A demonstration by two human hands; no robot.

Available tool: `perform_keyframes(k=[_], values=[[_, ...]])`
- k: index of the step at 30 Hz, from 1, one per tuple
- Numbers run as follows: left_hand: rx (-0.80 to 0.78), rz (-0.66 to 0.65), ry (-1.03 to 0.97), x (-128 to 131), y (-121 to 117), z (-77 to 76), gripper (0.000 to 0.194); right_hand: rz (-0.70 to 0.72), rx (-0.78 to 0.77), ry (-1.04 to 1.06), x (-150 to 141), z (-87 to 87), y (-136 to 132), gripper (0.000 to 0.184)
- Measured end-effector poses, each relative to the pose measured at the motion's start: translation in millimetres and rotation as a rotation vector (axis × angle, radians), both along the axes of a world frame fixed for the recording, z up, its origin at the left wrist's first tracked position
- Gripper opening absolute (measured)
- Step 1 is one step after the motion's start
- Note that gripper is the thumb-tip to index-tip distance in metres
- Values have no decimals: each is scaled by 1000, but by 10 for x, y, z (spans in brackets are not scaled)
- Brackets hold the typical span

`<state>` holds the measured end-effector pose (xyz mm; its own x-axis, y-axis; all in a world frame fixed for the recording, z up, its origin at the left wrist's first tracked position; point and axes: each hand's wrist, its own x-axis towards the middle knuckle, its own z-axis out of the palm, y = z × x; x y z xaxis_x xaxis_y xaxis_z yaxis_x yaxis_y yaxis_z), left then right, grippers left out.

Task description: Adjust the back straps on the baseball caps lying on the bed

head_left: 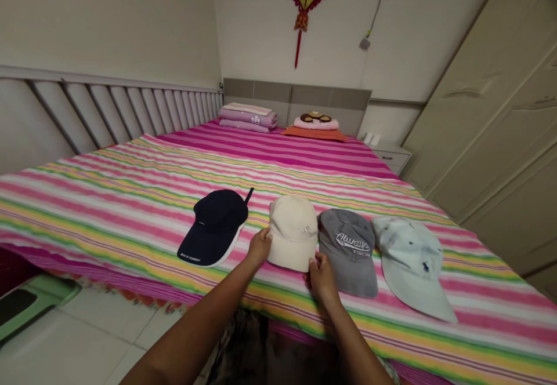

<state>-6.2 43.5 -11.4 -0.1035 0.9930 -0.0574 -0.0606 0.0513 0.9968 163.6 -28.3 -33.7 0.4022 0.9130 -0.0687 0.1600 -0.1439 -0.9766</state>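
A beige baseball cap [292,225] lies on the striped bedspread [130,211], brim toward me. My left hand [260,246] pinches its left side, where crown and brim meet. At the brim's right front corner, my right hand [321,273] grips the edge between thumb and fingers. To the left lies a navy cap [217,222] with white brim edging and a strap sticking out behind. A grey cap [348,251] with white lettering sits close against the beige one on the right. Beyond it is a pale tie-dyed cap [411,263] with a small dark logo.
Folded purple bedding [248,119] and a pink folded pile [316,122] on an orange cloth sit by the headboard [265,92]. A white railing [130,104] runs along the left. A green stool [39,301] stands at lower left, a nightstand [394,156] and wardrobe [487,118] at right.
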Motion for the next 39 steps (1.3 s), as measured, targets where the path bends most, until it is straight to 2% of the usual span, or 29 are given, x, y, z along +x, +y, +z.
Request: perform_keyframes(k=[7,12,16,19,21,23,25,30,35,39], values=[[33,34,9,-52,-92,25,19,14,91,-300,17,67,-51,23],[33,95,-86,-168,-346,123,23,13,102,-458,-5,95,-142,28],[-54,186,-216,-470,-757,113,26,49,120,-542,-35,88,-316,26],[-184,269,-355,-776,-1068,47,15,87,150,-597,-55,67,-465,27],[-257,339,-459,-982,-1183,15,8,107,172,-629,-68,43,-540,30],[-287,415,-555,-1163,-1189,13,7,118,193,-658,-79,13,-585,32],[-288,462,-637,-1303,-1098,39,5,121,214,-686,-85,-16,-605,34],[-294,463,-793,-1462,-791,142,6,119,256,-738,-76,-60,-601,35],[-168,433,-877,-1569,-717,265,15,127,296,-775,-60,-85,-597,33],[-29,457,-900,-1751,-688,338,19,122,312,-796,-53,-117,-594,32]])
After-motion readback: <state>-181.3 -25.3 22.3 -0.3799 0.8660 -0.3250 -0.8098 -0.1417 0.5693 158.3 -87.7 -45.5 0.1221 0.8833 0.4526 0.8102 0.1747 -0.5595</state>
